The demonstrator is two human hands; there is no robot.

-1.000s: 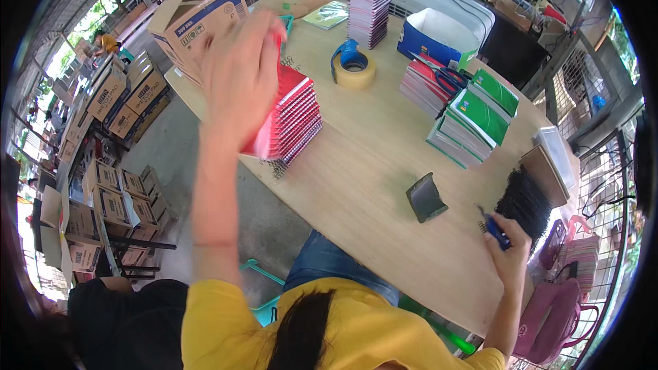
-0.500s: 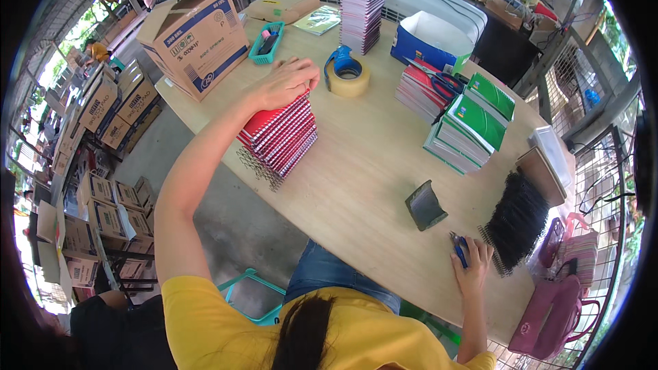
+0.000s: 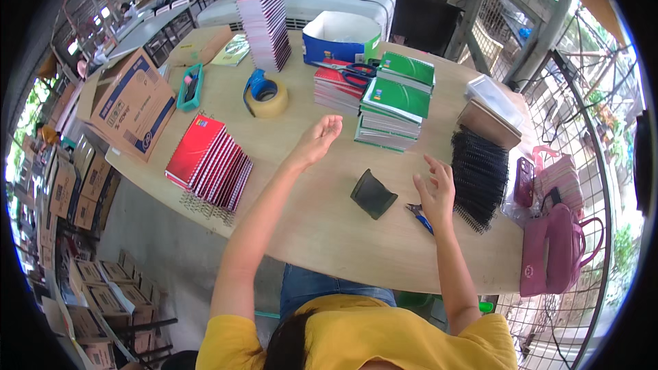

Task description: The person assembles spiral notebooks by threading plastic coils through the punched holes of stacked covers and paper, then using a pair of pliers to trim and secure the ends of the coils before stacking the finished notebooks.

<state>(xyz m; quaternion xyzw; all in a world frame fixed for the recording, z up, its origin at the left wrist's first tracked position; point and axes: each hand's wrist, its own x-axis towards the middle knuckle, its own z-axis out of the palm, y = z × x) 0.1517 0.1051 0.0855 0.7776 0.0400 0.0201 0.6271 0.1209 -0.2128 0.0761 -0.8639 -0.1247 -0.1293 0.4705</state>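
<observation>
My left hand (image 3: pixel 318 142) is in the air above the middle of the table, nearest the green spiral notebooks (image 3: pixel 396 98). Its fingers are loosely stretched and nothing shows in them. My right hand (image 3: pixel 436 188) hovers with fingers spread and empty, between the notebooks and a pile of black spiral binding coils (image 3: pixel 478 175). Just below it lie blue-handled cutting pliers (image 3: pixel 419 218). A dark curved holder (image 3: pixel 373 194) stands between my forearms. At the left, a stack of red spiral notebooks (image 3: pixel 209 161) has loose coil ends sticking out near the table edge.
Behind are a tall notebook stack (image 3: pixel 264 27), a tape roll on a blue dispenser (image 3: pixel 267 96), a teal basket (image 3: pixel 190 88) and a blue-white box (image 3: pixel 341 38). Scissors (image 3: pixel 356 74) lie on red notebooks. A carton (image 3: pixel 130 106) stands left, a purple bag (image 3: pixel 552 250) right.
My left hand has left the red notebook stack and swung right. My right hand has let go of the pliers and risen forward. The view has turned to the right.
</observation>
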